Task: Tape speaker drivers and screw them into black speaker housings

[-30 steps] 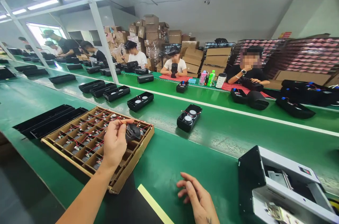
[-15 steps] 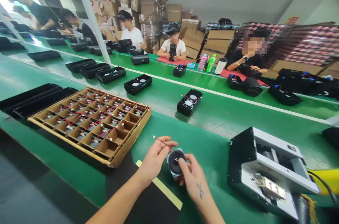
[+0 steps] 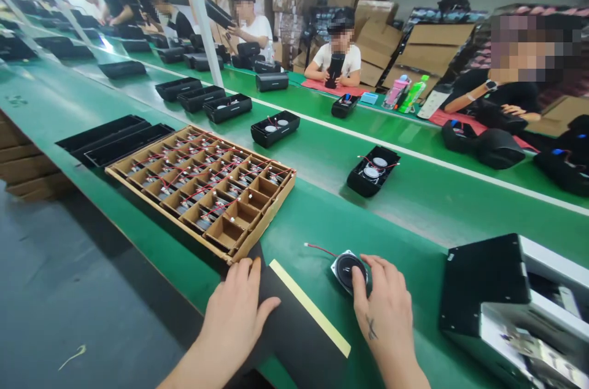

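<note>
My right hand rests its fingertips on a small round black speaker driver that sits on the green belt, a thin red wire trailing to its left. My left hand lies flat, fingers together, on a black mat with a yellow strip, just below the corner of a cardboard grid tray filled with several wired speaker drivers.
A black and white machine stands at the right. Black speaker housings ride the green conveyor. Empty black trays lie left of the cardboard tray. Several people work across the line; cartons are stacked behind them.
The speaker driver went from the tray, through both hands, down onto the belt. My left hand has let go and now lies on the black mat.
</note>
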Tool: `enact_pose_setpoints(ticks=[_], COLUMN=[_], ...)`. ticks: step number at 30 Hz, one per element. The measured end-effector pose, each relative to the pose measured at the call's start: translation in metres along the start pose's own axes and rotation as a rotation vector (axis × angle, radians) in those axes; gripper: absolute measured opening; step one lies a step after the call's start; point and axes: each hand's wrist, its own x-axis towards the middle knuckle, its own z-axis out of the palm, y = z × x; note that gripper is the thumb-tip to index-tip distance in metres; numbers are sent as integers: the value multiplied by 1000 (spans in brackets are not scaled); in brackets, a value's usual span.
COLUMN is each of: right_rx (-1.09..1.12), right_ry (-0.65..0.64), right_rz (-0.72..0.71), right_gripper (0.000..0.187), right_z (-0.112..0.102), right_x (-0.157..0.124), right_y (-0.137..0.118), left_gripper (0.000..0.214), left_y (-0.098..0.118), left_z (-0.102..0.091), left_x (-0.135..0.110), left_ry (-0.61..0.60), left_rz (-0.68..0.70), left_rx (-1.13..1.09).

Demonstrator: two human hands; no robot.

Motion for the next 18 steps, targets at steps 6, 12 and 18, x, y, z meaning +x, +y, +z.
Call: enact_pose_setpoints(ticks=[6,12,18], right_rx=[176,355,461], right_ry=[-119,-218,-188], right_rz=[-353,-470,-406], right_gripper=[19,17,14], right_z=[7,21,17], right_x=[-19,-21,-22], right_y=[-57,-88,-90], left_gripper=[21,14,19], left_y=[1,2,13], left_z=[10,-10,-23], left_x=[3,7,4], left_ry=[-12,-128,-209], left_rz=[58,197,235], left_rx=[-95,-452,-706])
